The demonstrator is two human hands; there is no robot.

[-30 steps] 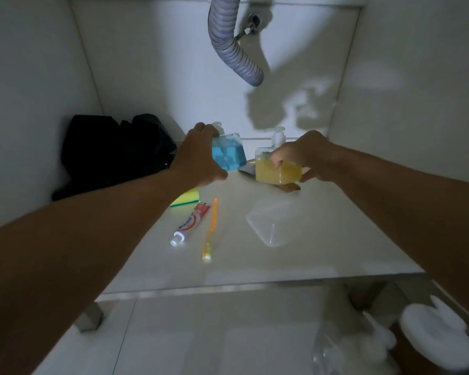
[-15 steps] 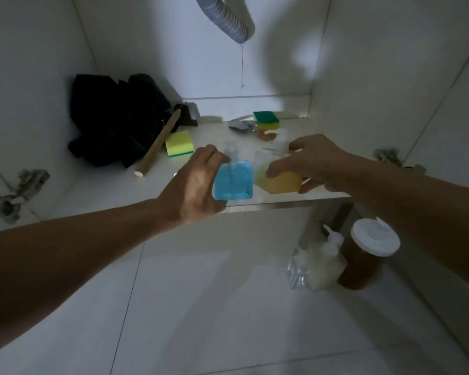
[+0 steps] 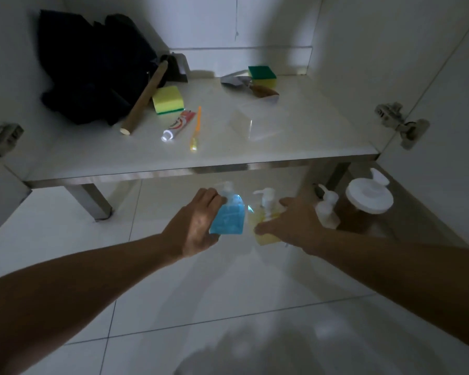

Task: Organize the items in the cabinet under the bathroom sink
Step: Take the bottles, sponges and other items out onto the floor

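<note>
My left hand (image 3: 197, 226) grips a blue pump bottle (image 3: 228, 219) in front of the cabinet, low over the tiled floor. Beside it my right hand (image 3: 293, 224) grips a yellow pump bottle (image 3: 264, 220); its body is partly hidden by my fingers. Both bottles are upright, side by side. On the cabinet shelf (image 3: 295, 150) lie a toothpaste tube (image 3: 178, 125), an orange toothbrush (image 3: 196, 129), a yellow sponge (image 3: 168, 100), a green-topped sponge (image 3: 262, 76), a clear plastic lid (image 3: 257, 123) and a wooden-handled tool (image 3: 144, 98).
A black bag (image 3: 92, 66) fills the shelf's back left corner. On the floor at the right stand a small white pump bottle (image 3: 326, 209) and a brown jar with a white lid (image 3: 368, 201). A metal shelf leg (image 3: 95, 201) stands at the left. Door hinges (image 3: 401, 125) flank the opening.
Both hands have drawn the blue and yellow bottles off the shelf and lowered them toward the floor in front of the cabinet. The view has tilted down.
</note>
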